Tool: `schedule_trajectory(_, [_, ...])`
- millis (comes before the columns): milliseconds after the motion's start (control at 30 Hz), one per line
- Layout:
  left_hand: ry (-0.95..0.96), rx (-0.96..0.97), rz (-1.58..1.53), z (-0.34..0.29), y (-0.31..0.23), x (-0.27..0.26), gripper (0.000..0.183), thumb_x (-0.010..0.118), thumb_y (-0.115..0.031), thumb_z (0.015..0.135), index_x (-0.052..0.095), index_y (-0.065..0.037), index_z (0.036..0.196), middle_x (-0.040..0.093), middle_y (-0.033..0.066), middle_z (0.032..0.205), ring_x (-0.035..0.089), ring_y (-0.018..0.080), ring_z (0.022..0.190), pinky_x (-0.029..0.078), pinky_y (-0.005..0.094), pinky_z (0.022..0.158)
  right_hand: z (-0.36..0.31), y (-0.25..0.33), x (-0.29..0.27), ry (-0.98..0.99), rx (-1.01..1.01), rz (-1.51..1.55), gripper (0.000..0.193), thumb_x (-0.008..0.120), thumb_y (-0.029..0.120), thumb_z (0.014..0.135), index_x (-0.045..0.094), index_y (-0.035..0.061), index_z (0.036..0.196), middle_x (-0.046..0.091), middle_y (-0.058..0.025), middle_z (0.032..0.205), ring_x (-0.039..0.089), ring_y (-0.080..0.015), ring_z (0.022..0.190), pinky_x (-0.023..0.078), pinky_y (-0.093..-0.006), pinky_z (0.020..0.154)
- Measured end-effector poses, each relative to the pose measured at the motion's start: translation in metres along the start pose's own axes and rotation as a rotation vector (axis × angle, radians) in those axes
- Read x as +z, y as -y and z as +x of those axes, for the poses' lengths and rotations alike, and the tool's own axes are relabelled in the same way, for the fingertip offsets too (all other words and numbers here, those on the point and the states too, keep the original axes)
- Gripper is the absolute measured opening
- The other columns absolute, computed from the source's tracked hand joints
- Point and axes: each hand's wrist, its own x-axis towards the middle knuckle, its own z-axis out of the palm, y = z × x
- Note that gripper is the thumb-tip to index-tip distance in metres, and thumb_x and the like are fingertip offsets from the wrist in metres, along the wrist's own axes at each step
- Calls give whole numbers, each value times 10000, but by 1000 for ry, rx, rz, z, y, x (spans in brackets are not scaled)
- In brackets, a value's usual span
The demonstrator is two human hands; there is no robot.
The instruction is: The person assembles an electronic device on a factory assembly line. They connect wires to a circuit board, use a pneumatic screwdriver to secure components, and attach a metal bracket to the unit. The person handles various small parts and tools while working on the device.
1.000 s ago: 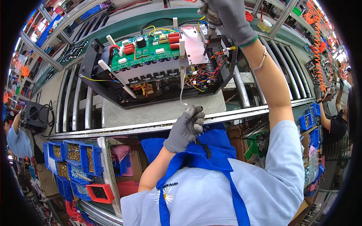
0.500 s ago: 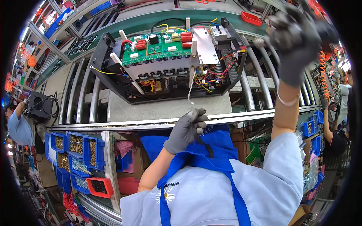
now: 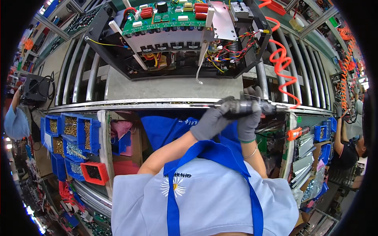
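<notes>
Change: the right hand (image 3: 249, 122), raised high at the upper right half a second ago, has come down to the bench edge and now carries a driver (image 3: 244, 107); the left hand (image 3: 210, 122), which rested alone at that edge, has closed on the tool's front.
Right hand: gloved, fingers (image 3: 252, 112) wrapped tight round the driver's body, thumb side hidden.
Left hand: gloved, fingers (image 3: 224, 108) curled over the driver's nose just left of the right-hand fingers; whether they pinch the bit or a screw cannot be told.
Driver: dark, lying level, its thin bit (image 3: 202, 105) pointing left past the left fingertips, over the metal rail (image 3: 118, 106).
Hose: an orange coil (image 3: 281, 67) rises from the driver's rear, up and right of the right fingers.
Bins: blue trays of screws (image 3: 71, 129) and a red tray (image 3: 94, 173), well left of and below the left fingers.
Shelf: just beyond the fingertips, a bare grey plate (image 3: 173, 88).
Chassis: farther on, above both hands, a black open frame (image 3: 252, 55) on rollers, carrying a green board (image 3: 169, 17) with red parts, a metal sheet (image 3: 222, 23) and a bundle of coloured wires (image 3: 228, 49); a white lead (image 3: 201, 65) hangs down toward the shelf.
Progress: judging from this, the tool is fetched and being readied, apart from the chassis; no screw is being driven, so the fastening itself looks yet to come.
Others: a blue sleeve (image 3: 15, 122) far left, another worker's arm (image 3: 340, 133) far right.
</notes>
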Motion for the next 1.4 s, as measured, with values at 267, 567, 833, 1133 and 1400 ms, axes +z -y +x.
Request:
schedule_trajectory(267, [-393,239,359,-35,-95,-36,440,567,-216,955,434,4,1313,516,207,1297,535,303,1168,473,478,965,-26,-47,2,115,769,299,410,603,216,870,493,58,1231,553,-90,1183,554,-234,1079,452,-385,955])
schedule_trajectory(567, [-555,297,541,-62,-142,-135,166,534,-154,958,544,-10,1039,572,200,1135,560,358,1106,486,533,938,63,102,108,858,-156,-577,331,628,87,849,605,-8,1166,657,-94,997,634,-147,905,508,-283,816])
schedule_trajectory(833, [-521,431,313,-62,-142,-32,179,487,-69,939,508,78,1038,552,151,1025,571,365,1086,476,511,997,296,77,227,1145,-613,-1652,394,616,264,807,631,51,1139,674,-136,1024,649,-296,902,500,-374,834])
schedule_trajectory(1133, [-627,503,287,-90,-131,-30,481,538,-143,946,342,91,1318,481,264,1242,498,409,1207,457,488,1026,341,69,211,566,-736,-1686,361,544,262,754,681,120,1056,690,-142,922,663,-316,855,506,-431,792])
schedule_trajectory(1400, [-585,560,299,-125,-130,-31,546,568,-201,946,336,68,1360,512,240,1253,550,370,1155,468,469,999,461,17,178,1144,-29,-1528,222,541,262,884,575,48,932,524,-37,802,510,-147,713,408,-331,649])
